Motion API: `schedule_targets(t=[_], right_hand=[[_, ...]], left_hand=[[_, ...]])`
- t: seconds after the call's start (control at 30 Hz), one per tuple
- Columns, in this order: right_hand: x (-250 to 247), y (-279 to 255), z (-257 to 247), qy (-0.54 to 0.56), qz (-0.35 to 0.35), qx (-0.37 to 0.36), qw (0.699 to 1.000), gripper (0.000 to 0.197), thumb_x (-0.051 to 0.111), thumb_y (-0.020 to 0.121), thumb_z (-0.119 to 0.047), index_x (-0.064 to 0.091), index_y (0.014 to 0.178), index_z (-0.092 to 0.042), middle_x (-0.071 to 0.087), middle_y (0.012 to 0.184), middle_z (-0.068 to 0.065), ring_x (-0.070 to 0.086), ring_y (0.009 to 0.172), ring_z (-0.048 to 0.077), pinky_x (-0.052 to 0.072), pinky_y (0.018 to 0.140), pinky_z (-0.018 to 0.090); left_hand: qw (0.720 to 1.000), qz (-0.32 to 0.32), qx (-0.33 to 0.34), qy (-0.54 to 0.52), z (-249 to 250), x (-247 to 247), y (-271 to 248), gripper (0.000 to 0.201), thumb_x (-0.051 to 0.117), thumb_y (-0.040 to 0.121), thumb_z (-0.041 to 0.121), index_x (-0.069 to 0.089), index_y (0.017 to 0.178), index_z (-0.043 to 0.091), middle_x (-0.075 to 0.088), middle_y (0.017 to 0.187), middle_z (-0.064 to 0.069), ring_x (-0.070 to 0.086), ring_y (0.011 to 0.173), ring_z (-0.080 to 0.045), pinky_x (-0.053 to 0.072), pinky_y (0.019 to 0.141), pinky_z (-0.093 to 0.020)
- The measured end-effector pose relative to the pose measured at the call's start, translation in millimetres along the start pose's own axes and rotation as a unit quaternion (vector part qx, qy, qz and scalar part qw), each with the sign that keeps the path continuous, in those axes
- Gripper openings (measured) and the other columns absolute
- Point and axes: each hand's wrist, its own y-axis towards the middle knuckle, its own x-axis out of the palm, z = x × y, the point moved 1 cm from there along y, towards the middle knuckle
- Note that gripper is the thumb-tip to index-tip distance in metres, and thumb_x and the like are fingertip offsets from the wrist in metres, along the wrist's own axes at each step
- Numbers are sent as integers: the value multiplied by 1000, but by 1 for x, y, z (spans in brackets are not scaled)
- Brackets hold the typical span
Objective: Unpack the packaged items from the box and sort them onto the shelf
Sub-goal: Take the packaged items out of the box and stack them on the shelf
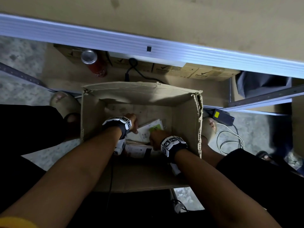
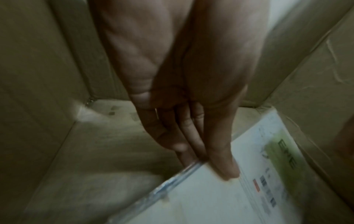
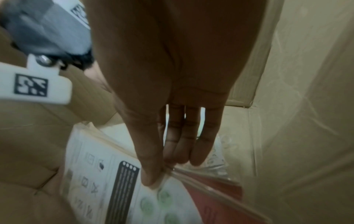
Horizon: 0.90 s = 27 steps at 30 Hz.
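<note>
An open cardboard box (image 1: pixel 141 89) stands on the floor in front of the shelf (image 1: pixel 148 45), and both my hands are down inside it. My left hand (image 1: pixel 131 122) pinches the left edge of a white package with a green label (image 1: pixel 154 126): the thumb (image 2: pixel 224 166) lies on top and the fingers go under that package (image 2: pixel 210 197). My right hand (image 1: pixel 157 137) pinches the edge of a plastic-wrapped white pack with a black strip and green circles (image 3: pixel 118 189), thumb (image 3: pixel 151 174) on top. A red pack (image 3: pixel 220 197) lies beneath it.
A red drink can (image 1: pixel 95 65), a black cable and brown cartons (image 1: pixel 200 74) sit on the low shelf board behind the box. My sandalled feet flank the box. A black power adapter (image 1: pixel 222 116) and coiled white cables (image 1: pixel 230 142) lie on the floor at the right.
</note>
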Motion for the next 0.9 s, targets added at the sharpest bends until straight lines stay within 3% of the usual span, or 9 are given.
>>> schedule_targets(t=[0.17,0.27,0.33,0.43,0.5,0.63,0.77,0.9], right_hand=[[-6,-13,0,-16,84,-20,996,48,70,87,-10,54,131,0,51,141,19,51,129,33,43,101,38],[-16,-25,-4,-20,122,-34,992,46,69,86,-9,56,130,-1,52,140,20,51,128,35,44,103,40],[-24,-40,-11,-35,142,-42,988,34,70,84,-6,65,117,0,61,128,21,58,119,37,48,95,40],[-35,-62,-20,-66,182,-42,980,24,70,82,-9,71,104,-1,68,115,20,65,108,35,52,86,37],[-44,-80,-25,-85,228,-42,969,22,70,81,-12,71,102,-4,69,113,18,66,106,34,51,82,35],[-63,-125,-35,-92,286,-35,953,24,73,81,-16,72,102,-4,70,109,18,68,101,34,52,82,34],[-84,-180,-44,-114,317,-30,941,23,76,81,-18,72,102,-8,70,109,14,66,102,30,54,89,37],[-105,-242,-59,-139,380,-16,914,25,81,77,-22,74,99,-11,72,104,9,67,100,26,46,74,26]], left_hand=[[999,18,17,-28,2,-12,-26,13,81,78,7,74,88,4,75,95,-12,69,92,-36,56,74,-34],[999,24,21,27,1,-27,-46,22,86,73,25,67,83,18,74,93,-6,70,87,-27,57,80,-35],[997,45,24,54,3,-36,-64,22,85,74,26,66,78,14,71,88,-4,68,80,-22,55,78,-33],[992,96,48,68,13,-51,-95,23,89,70,19,75,79,4,75,84,-13,71,78,-30,60,81,-44],[986,123,57,99,23,-62,-119,26,90,68,18,75,82,3,74,86,-14,71,80,-32,60,81,-46],[971,169,79,148,43,-78,-171,26,91,64,21,77,78,4,76,84,-10,71,80,-29,60,79,-42],[958,221,106,147,56,-95,-232,25,91,63,18,75,75,2,76,77,-11,69,70,-24,55,66,-36],[949,260,114,137,69,-112,-289,26,90,67,13,77,86,-1,71,72,-7,64,67,-21,50,63,-28]])
